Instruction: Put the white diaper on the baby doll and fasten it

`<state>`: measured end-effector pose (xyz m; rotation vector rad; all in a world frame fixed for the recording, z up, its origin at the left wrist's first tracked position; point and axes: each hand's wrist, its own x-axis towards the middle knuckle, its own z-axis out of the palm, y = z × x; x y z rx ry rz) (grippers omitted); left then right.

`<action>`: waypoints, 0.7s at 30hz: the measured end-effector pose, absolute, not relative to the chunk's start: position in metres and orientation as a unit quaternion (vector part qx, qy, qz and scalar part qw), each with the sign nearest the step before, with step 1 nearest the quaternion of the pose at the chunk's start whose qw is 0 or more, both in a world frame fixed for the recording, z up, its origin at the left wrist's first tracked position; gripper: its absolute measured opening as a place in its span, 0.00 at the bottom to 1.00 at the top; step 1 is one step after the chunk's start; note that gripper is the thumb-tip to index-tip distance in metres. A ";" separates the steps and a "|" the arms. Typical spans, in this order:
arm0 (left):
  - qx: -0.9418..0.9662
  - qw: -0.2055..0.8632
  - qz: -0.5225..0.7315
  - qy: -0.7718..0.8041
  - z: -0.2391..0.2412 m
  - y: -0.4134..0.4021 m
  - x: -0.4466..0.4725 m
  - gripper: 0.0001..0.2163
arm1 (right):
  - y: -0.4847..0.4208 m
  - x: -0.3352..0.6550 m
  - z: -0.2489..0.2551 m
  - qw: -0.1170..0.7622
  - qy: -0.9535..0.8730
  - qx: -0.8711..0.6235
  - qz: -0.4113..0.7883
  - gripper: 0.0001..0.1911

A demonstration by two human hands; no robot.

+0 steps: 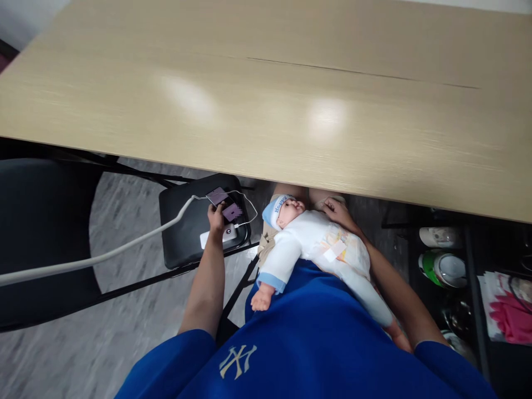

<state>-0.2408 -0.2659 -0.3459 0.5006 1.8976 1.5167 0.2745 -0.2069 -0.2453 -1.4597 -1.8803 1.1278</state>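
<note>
On the black padded seat at my left, my left hand [216, 217] has its fingers bent around the near edge of a phone [231, 211] with a purplish, partly blurred screen. Beside the hand lies a white power bank [218, 236], from which a thin white cable [252, 206] loops round the phone. A baby doll [316, 238] in a white outfit and blue-and-white cap lies on its back across my lap. My right hand [336, 210] rests on my thigh beyond the doll, fingers loosely bent, with my forearm along the doll's side.
A wide wooden table [266, 122] spans the front, its edge above my knees. A thick white cord or arm [124, 246] crosses from the left over a black chair [41, 221]. At right, a dark shelf holds a green-and-white can [443, 269] and pink cloth [513, 317].
</note>
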 end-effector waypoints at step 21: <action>0.188 0.331 0.588 0.713 -0.337 -0.268 -0.236 0.22 | -0.207 0.274 -0.242 0.245 -0.689 -0.540 0.415 0.33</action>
